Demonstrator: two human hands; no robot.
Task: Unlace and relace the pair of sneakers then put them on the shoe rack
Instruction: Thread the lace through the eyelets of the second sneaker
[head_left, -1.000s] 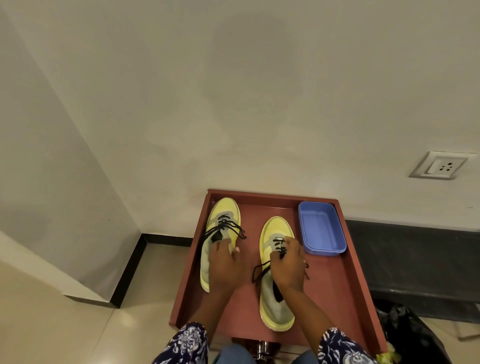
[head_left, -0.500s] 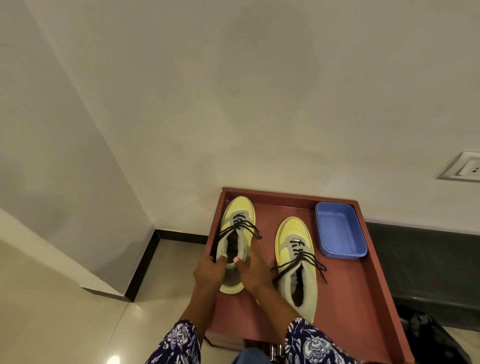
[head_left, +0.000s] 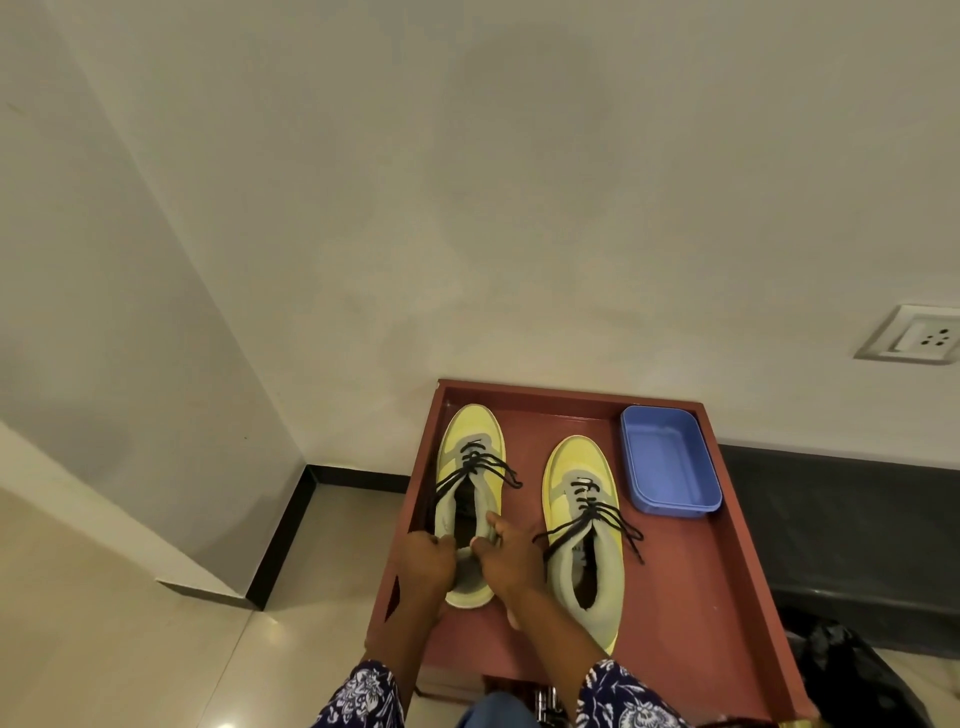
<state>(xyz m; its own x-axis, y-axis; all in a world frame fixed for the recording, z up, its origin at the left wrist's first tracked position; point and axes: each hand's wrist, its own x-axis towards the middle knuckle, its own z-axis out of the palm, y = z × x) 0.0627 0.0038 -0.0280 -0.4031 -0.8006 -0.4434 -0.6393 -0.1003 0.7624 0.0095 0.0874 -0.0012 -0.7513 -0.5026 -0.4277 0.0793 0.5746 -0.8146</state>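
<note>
Two yellow and grey sneakers with black laces stand on the red-brown top of the shoe rack (head_left: 696, 597), toes toward the wall. The left sneaker (head_left: 470, 457) is near the rack's left edge. My left hand (head_left: 423, 569) and my right hand (head_left: 506, 558) both grip its heel collar, one on each side. Its laces are threaded and hang loose over the tongue. The right sneaker (head_left: 584, 525) lies untouched beside it, with its lace ends spread out over both sides.
A blue plastic tray (head_left: 670, 462) sits at the rack's back right corner. A white wall rises behind the rack, with a socket (head_left: 917, 340) at the right. A black bag (head_left: 852, 675) lies on the floor at the right. Tiled floor lies to the left.
My right hand left the right sneaker's laces and moved over to the left sneaker. Both hands now hold the left sneaker's heel.
</note>
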